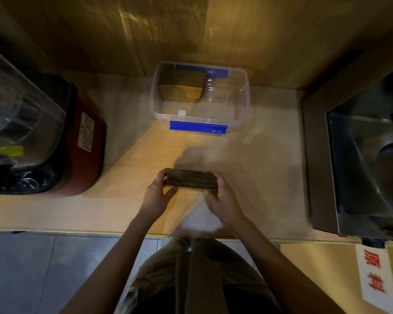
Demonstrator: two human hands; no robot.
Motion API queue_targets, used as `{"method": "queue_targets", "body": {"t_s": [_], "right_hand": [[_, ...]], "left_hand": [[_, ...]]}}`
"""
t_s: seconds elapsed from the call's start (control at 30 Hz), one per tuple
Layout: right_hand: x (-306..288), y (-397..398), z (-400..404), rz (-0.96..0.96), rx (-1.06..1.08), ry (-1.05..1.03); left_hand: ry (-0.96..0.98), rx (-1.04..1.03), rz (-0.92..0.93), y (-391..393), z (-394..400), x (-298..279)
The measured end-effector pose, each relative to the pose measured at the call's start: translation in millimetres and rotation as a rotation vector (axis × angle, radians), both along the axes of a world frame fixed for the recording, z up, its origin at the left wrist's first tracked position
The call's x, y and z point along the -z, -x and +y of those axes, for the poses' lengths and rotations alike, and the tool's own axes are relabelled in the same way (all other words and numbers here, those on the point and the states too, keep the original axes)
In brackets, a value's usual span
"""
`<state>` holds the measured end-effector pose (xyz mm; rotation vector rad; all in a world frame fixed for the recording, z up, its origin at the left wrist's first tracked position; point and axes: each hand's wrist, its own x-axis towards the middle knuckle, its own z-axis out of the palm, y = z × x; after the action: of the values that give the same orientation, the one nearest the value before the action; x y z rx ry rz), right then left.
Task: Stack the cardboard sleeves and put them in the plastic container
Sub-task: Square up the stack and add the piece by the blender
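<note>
A stack of brown cardboard sleeves (191, 179) is held on edge just above the wooden counter, near its front. My left hand (156, 197) grips the stack's left end and my right hand (222, 200) grips its right end. Farther back stands the clear plastic container (241, 123) with blue clips, its lid off. Inside it, in the back left corner, sits another stack of cardboard sleeves (182, 87). The right half of the container holds nothing that I can see.
A red appliance with a clear cover (61, 141) fills the left of the counter. A steel machine (361, 155) stands at the right. The wooden wall rises behind the container. The counter's front edge (77, 231) runs just below my wrists.
</note>
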<state>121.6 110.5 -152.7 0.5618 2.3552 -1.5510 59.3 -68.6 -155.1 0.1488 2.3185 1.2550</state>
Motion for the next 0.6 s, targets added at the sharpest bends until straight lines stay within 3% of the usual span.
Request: {"method": "queue_targets", "body": {"t_s": [0.23, 0.43, 0.6], "right_hand": [[-16.1, 22.6, 24.4, -0.037, -0.287, -0.205], [-43.5, 54.9, 42.3, -0.031, -0.325, -0.101], [-72.1, 101.1, 56.0, 0.098, -0.360, -0.122]], "left_hand": [[0.164, 0.260, 0.007, 36.2, -5.2, -16.5], [0.161, 0.340, 0.012, 80.8, -6.5, -51.2], [0.161, 0.384, 0.068, 128.8, 1.9, -88.5]]}}
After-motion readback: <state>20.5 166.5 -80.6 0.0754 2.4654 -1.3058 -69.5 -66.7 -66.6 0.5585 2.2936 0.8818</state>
